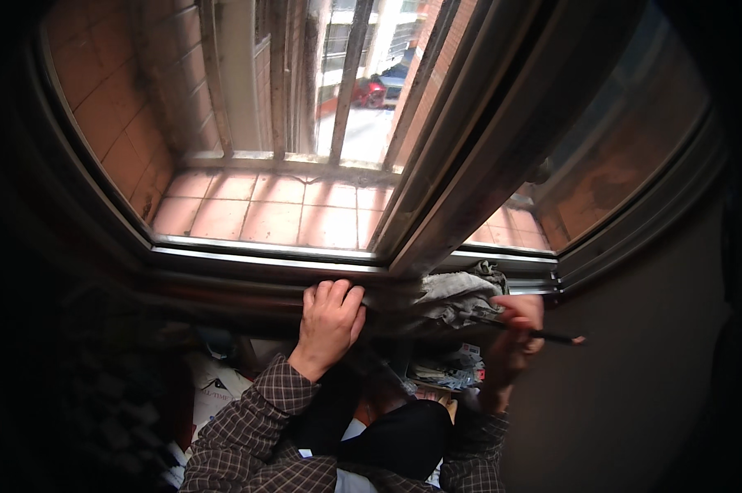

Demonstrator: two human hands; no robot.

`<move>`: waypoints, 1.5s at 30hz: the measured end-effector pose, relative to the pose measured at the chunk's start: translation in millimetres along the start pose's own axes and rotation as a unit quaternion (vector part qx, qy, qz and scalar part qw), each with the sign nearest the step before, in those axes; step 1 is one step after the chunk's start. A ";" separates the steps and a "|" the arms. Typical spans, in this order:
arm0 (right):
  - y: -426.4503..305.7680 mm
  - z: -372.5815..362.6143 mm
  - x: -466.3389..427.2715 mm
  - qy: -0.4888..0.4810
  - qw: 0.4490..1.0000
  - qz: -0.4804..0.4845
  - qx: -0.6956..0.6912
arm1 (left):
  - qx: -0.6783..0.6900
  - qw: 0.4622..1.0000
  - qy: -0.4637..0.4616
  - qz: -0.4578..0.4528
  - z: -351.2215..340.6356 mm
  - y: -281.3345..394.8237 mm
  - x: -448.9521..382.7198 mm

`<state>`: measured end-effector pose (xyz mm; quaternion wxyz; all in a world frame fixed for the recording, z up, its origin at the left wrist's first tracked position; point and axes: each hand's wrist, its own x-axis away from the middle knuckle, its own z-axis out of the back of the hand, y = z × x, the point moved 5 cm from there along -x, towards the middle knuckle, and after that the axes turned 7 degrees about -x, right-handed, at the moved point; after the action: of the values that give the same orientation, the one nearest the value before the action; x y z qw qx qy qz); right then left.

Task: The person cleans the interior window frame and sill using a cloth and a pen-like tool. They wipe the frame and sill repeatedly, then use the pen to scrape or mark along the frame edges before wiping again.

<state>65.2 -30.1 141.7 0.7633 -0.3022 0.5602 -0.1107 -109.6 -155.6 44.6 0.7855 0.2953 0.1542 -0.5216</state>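
My left hand rests with bent fingers on the inner ledge below the window frame, holding nothing that I can see. To its right, my right hand is closed around a thin dark rod with a reddish far end. The rod's other end reaches to a crumpled grey-white cloth, which lies on the sill beside the window track. The fingers of my right hand are slightly blurred, close to the cloth's right edge. What kind of tool the rod is, I cannot tell.
Behind the glass are metal bars and a sunlit tiled outer ledge. A container of small packets stands below the sill. Papers or bags lie at lower left. A dark wall borders the right side.
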 end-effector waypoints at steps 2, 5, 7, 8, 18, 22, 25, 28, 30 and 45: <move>6.8 -29.8 16.8 -0.048 0.985 -0.109 -0.124 | 0.006 1.000 -0.002 -0.003 -0.6 0.6 -1.8; 12.2 -60.0 14.7 -0.145 0.972 -0.095 -0.156 | 0.012 1.000 -0.006 -0.002 0.7 0.9 -2.9; 22.6 -66.7 25.0 -0.157 0.968 -0.125 -0.152 | 0.016 1.000 0.001 -0.001 0.6 0.5 -3.4; 27.3 -69.4 29.1 -0.162 0.965 -0.140 -0.149 | 0.019 1.000 0.004 0.001 0.3 0.3 -3.3; 45.5 -88.5 23.6 -0.244 0.948 -0.195 -0.059 | 0.020 1.000 0.012 0.006 1.4 0.3 -2.2; 50.2 -94.9 24.0 -0.247 0.921 -0.294 -0.067 | 0.105 0.991 0.080 0.017 11.9 -6.5 0.8; 44.9 -98.8 19.7 -0.228 0.915 -0.318 -0.095 | 0.071 0.995 0.067 0.002 8.1 -14.2 6.1; 44.5 -104.4 21.3 -0.229 0.906 -0.334 -0.120 | 0.055 0.997 0.056 0.001 8.6 -10.9 3.4; 45.2 -108.6 23.5 -0.241 0.910 -0.315 -0.119 | 0.047 0.998 0.050 0.004 7.6 -10.0 2.2; 41.9 -105.0 12.3 -0.293 0.900 -0.320 -0.049 | 0.061 0.996 0.061 -0.019 13.5 -24.1 9.0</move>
<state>-34.5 -38.6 87.6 0.8009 -0.5205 0.1891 -0.2277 -128.8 -177.4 42.8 0.7448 0.3711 0.1751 -0.5262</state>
